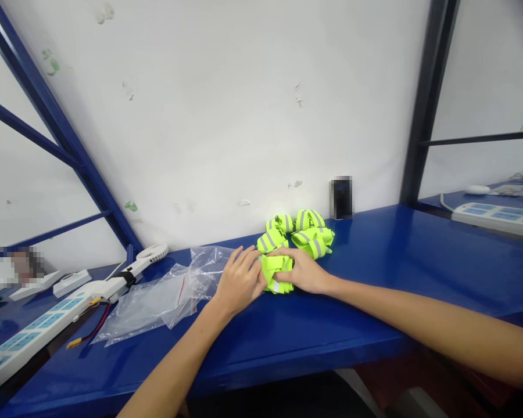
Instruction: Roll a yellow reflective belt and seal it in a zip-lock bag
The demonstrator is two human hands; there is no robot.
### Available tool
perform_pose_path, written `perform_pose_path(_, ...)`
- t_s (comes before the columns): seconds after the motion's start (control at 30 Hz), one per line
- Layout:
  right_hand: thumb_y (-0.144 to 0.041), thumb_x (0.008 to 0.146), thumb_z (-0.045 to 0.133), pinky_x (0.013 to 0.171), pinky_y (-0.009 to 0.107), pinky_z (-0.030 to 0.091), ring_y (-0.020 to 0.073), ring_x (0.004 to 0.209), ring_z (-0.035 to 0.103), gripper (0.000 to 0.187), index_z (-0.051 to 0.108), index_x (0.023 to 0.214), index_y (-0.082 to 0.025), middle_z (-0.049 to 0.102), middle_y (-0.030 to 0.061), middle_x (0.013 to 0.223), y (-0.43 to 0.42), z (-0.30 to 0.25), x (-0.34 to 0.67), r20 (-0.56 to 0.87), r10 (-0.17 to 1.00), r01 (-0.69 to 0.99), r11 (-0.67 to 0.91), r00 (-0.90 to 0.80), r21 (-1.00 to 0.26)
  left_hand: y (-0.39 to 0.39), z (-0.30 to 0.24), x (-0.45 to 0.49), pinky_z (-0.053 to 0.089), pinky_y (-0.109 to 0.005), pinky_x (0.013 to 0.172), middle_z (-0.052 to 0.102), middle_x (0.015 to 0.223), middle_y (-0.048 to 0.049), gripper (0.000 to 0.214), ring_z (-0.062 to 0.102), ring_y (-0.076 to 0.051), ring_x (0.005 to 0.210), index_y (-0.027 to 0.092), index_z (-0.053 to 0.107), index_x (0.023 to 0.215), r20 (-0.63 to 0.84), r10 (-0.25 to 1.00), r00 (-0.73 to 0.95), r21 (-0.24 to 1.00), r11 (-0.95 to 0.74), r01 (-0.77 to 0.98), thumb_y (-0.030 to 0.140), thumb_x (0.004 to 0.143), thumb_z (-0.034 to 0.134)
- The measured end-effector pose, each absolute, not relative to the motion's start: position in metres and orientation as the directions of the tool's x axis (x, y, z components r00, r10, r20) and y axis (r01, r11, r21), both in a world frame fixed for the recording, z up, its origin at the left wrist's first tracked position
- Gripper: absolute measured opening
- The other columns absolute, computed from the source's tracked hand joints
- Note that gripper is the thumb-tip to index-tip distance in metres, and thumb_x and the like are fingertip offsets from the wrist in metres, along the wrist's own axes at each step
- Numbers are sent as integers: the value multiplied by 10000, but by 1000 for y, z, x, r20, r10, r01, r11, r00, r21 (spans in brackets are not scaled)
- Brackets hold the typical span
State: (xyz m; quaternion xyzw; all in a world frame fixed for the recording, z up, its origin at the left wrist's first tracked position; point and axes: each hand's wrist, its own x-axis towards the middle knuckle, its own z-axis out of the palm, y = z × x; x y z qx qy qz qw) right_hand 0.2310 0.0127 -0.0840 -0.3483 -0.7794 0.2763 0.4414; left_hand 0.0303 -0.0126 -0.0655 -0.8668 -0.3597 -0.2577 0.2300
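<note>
A folded bundle of neon-yellow reflective strap (279,266) with grey stripes rests at the front of the blue table. My right hand (305,271) grips it from the right, thumb in front and fingers over the top. From the left, my left hand (240,280) closes on the bundle's edge, its fingers bent and its thumb against the material. Just behind are several more rolled reflective straps (312,241) of the same colour. Clear plastic zip bags (157,302) lie flat to the left of my left hand, one with a red line.
A long white power strip (39,325) runs along the table's left side, with a small white fan (152,253) and a red-black cable (99,324) beside it. A dark upright box (341,198) stands by the wall. Blue metal posts (70,133) frame the blue table (375,255).
</note>
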Motion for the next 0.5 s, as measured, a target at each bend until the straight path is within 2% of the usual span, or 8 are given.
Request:
perform_pose_path(0.1,-197,655,685,899,370,461,268,982,622,448,677,1103,-174,701,39,1061,13,-84,231,489,793,259,591,-364,-764,-18,-64,34,290,-474,1119,588,1255,-93,164,471,-220,1268,188,543,891,570,596,566,-57,-659,750,169,896,380)
perform_pose_path(0.17,-202,659,688,913,376,457,275,1012,613,452,673,1110,-172,697,41,1070,13,-83,232,489,800,233,579,-348,-781,-22,-60,33,238,-525,1135,508,1365,-95,146,349,-249,1365,199,521,937,500,625,600,-17,-685,728,301,919,418)
perform_pose_path(0.27,-205,659,697,936,385,446,282,1061,595,463,673,1120,-172,689,48,1094,13,-81,234,485,806,207,567,-340,-797,-24,-53,29,99,-641,1122,335,1498,-125,458,144,-347,1434,208,497,1070,391,587,709,-119,-731,672,546,779,601)
perform_pose_path(0.33,-210,660,705,952,388,438,282,1095,580,477,670,1134,-179,672,51,1140,14,-81,236,472,812,190,552,-345,-812,-24,-47,28,53,-661,1111,249,1537,-133,574,108,-373,1435,220,482,1133,363,567,739,-206,-725,657,539,702,687)
perform_pose_path(0.4,-207,659,706,958,385,435,277,1113,572,482,667,1139,-188,656,50,1176,14,-80,237,460,821,158,531,-338,-833,-24,-41,27,104,-624,1126,187,1560,-122,576,134,-358,1434,237,467,1173,359,568,741,-245,-708,662,445,699,722)
perform_pose_path(0.5,-216,662,709,921,378,461,268,1078,592,472,667,1131,-190,656,49,1166,13,-79,239,435,836,66,481,-333,-874,-23,-34,26,287,-511,1108,146,1569,-116,695,284,-331,1392,256,419,1260,344,595,727,-211,-705,677,391,668,759)
